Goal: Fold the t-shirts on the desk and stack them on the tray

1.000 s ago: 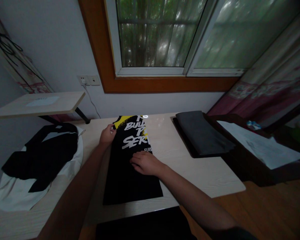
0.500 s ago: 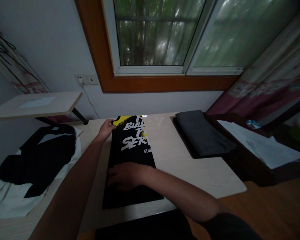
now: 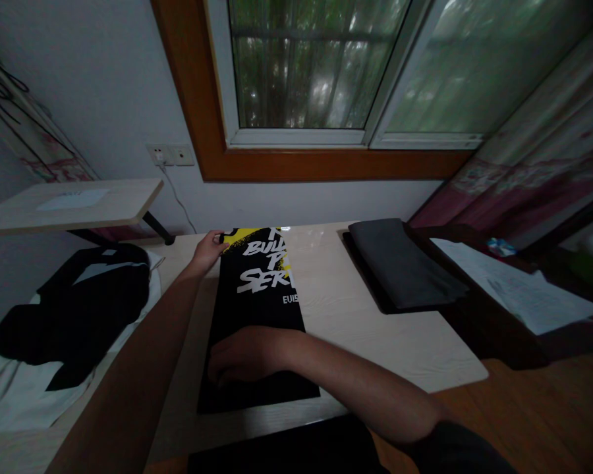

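A black T-shirt (image 3: 257, 309) with white lettering and a yellow patch lies folded into a long strip on the pale table. At its far left corner my left hand (image 3: 211, 251) pinches the cloth between thumb and fingers. Lower down, my right hand (image 3: 250, 355) reaches across the shirt to its left edge, fingers curled and closed on the fabric there. The fingertips of that hand are partly hidden by the dark cloth and shadow.
Folded dark grey clothing (image 3: 400, 263) lies on the table's right part. Black and white garments (image 3: 93, 303) are heaped at left under a small raised shelf (image 3: 118, 197). White papers (image 3: 514, 283) rest on a dark surface at right. A wall with a window (image 3: 301, 72) stands behind.
The near end of the T-shirt has shifted slightly left, together with my right hand. My left hand stays at the far corner.
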The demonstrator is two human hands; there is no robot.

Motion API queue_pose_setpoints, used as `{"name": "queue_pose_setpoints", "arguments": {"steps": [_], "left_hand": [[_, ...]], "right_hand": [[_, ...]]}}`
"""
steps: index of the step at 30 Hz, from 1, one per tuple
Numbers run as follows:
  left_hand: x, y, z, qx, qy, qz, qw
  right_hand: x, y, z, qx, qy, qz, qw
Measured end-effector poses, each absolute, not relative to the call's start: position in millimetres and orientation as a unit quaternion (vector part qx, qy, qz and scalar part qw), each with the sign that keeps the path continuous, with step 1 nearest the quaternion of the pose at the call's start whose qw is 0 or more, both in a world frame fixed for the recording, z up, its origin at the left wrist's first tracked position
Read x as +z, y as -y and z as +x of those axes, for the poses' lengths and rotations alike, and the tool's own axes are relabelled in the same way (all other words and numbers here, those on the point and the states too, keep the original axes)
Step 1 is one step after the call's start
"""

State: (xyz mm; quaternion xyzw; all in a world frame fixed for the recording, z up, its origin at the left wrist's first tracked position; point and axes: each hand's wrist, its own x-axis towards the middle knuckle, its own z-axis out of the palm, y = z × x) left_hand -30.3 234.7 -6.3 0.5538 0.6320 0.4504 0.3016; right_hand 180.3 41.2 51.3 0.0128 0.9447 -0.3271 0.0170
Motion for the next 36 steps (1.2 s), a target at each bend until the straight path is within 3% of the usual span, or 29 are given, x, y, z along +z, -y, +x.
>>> {"name": "queue_pose_setpoints", "arguments": {"steps": [9,16,25,36], "left_hand": [[-10,-240,-35,0.456,-0.622,0.565,0.294],[-13,-239,-38,0.446,-0.638,0.574,0.256],[-26,-239,-42,0.433,-0.660,0.570,0.228],[-28,-234,-46,0.453,-0.664,0.547,0.234]], "right_hand": [[66,-33,178,-0.333,-0.943,0.028,-0.014],[32,-35,158,-0.344,-0.939,0.004,-0.021],[-6,-34,147,-0.437,-0.897,0.023,-0.062],[-5,-28,150,-0.360,-0.931,-0.011,-0.062]]}}
